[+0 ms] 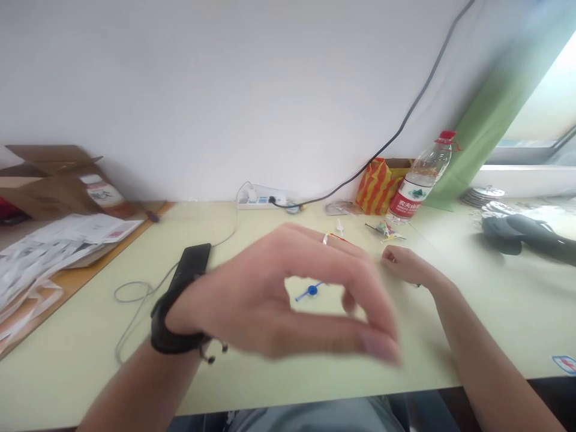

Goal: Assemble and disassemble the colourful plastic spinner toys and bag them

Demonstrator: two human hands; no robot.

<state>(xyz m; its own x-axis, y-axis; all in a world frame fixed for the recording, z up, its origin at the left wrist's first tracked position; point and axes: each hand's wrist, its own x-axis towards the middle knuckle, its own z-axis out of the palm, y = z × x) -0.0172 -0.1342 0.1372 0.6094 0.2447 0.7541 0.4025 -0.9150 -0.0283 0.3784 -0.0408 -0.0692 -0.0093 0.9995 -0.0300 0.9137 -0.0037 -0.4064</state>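
My left hand (288, 294) is raised close to the camera, with a ring and a black bracelet (173, 321) on it. Its thumb and forefinger meet in a pinch, and nothing shows between the slightly blurred tips. Through the loop of those fingers I see a small blue piece (312, 290), a round disc with thin arms, lying on the table (252, 384). My right hand (407, 264) rests on the table further right with its fingers curled in. Whatever lies inside that curl, if anything, is hidden.
A black power bank or phone (193, 261) with a grey cable lies left. By the wall stand a power strip (261, 198), a striped bag (380, 189) and a red-capped bottle (416, 180). A dark handheld device (526, 234) is right; a cardboard box (54, 180) and white packets (94, 231) are left.
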